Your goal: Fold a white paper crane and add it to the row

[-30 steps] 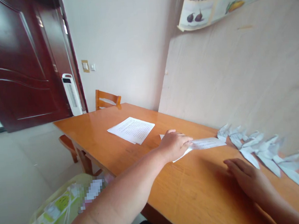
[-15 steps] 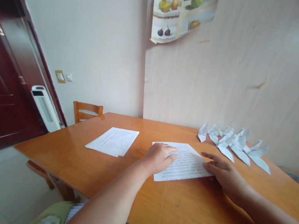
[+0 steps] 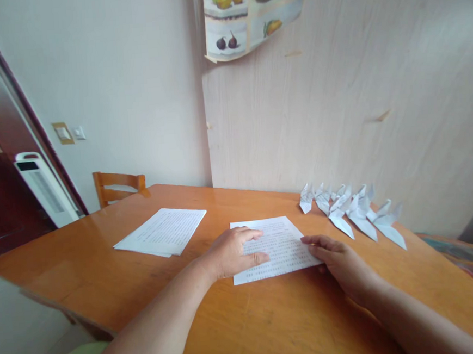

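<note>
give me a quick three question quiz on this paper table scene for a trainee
1. True or false: the left hand rests on the printed sheet.
2. What lies to the right of that sheet? A the paper stack, B the folded paper figures, C the chair.
3. Which corner of the sheet does the right hand touch?
Key: 1 true; 2 B; 3 the near right corner.

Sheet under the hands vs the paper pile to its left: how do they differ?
The sheet is a single leaf; the pile shows offset layers. The sheet has the left hand flat on it and the right hand at its right edge; the pile lies untouched. Both are white, printed, flat on the table.
</note>
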The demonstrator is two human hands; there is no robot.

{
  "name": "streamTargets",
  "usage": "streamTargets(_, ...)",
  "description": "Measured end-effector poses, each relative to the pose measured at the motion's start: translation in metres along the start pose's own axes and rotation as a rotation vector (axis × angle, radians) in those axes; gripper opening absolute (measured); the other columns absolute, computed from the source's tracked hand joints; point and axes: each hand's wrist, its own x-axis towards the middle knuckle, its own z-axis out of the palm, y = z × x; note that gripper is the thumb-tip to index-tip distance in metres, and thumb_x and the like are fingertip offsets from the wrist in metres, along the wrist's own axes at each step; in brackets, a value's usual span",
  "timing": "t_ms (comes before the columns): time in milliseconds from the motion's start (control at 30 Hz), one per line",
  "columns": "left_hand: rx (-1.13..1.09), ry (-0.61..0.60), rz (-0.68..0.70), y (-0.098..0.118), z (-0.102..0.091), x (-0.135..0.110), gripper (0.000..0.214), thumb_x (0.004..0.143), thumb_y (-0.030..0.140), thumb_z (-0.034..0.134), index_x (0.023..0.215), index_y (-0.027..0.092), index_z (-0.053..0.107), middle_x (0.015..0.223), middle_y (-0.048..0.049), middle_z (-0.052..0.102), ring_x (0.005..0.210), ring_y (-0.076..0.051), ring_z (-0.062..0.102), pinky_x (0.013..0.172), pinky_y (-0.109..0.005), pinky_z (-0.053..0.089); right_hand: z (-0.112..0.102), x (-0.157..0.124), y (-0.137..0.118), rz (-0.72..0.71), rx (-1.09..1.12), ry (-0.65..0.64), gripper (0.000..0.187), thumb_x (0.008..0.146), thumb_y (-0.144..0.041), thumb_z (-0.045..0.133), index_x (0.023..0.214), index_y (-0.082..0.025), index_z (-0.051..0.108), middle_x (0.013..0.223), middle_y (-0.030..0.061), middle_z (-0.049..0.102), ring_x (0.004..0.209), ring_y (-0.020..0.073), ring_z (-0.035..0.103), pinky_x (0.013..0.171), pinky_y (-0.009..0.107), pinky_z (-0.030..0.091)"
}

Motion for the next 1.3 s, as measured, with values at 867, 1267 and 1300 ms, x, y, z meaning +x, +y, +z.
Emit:
streamTargets(867,0.042,-0.229,0.063,0.006,0.001,0.000,0.044,0.069,0.040,0.081,0.107,0.025,0.064,0.116,-0.0057,0.065,0.112,-0.027,0.059,0.098,-0.039,0.047,-0.021,0.022,0.014,-0.093,-0.216,0.204,0.039,0.083,-0.051,0.058,0.100,-0.019,0.072,0.083,0.0055,0.071,0.072,0.0206,0.062,0.063,0.031,0.045)
streamTargets(1267,0.047,-0.272,0.056,0.008,-0.002,0.001,0.040,0.070,0.036,0.081,0.104,0.025,0.064,0.118,-0.0047,0.064,0.113,-0.027,0.057,0.099,-0.038,0.045,-0.027,0.022,0.016,-0.198,-0.493,0.217,0.034,0.091,-0.040,0.048,0.105,-0.021,0.072,0.089,0.0059,0.075,0.086,0.0247,0.068,0.076,0.034,0.047)
streamTargets(1300,0.045,-0.272,0.057,0.007,-0.002,0.001,0.040,0.069,0.036,0.081,0.104,0.025,0.064,0.119,-0.0047,0.064,0.114,-0.027,0.057,0.100,-0.038,0.045,-0.027,0.021,0.016,-0.201,-0.507,0.210,0.033,0.092,-0.040,0.047,0.104,-0.021,0.072,0.090,0.0061,0.075,0.087,0.0248,0.069,0.076,0.034,0.047)
